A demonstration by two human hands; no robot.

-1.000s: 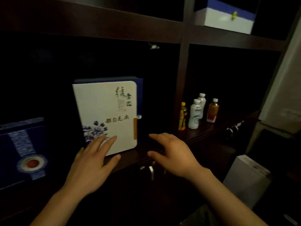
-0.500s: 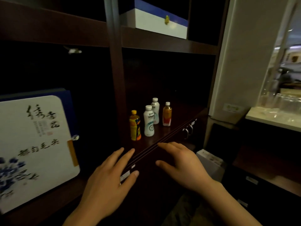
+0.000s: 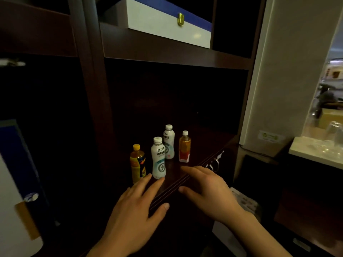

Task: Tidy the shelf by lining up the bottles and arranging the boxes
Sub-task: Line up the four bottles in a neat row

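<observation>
Several bottles stand in a loose cluster on the dark wooden shelf (image 3: 202,145): a yellow-capped bottle (image 3: 137,163) at the left, a white bottle (image 3: 158,160) in front, a second white bottle (image 3: 169,142) behind it, and an amber bottle with a red label (image 3: 184,147) at the right. My left hand (image 3: 137,210) hovers open just before the shelf's front edge, its fingertips near the front white bottle. Beside it, my right hand (image 3: 207,190) is open too, fingers spread below the amber bottle. A white and blue box (image 3: 11,201) stands at the far left, cut off by the frame.
Another white box with a blue lid and brass clasp (image 3: 167,26) lies on the shelf above. A dark upright post (image 3: 92,108) separates the compartments. At the right stand a pale wall (image 3: 287,80) and a counter with glasses (image 3: 319,151). A white container (image 3: 241,219) sits low below my right hand.
The view has swung right from the white and blue box to the bottle compartment. Both hands left the box and moved right, now open in front of the bottles.
</observation>
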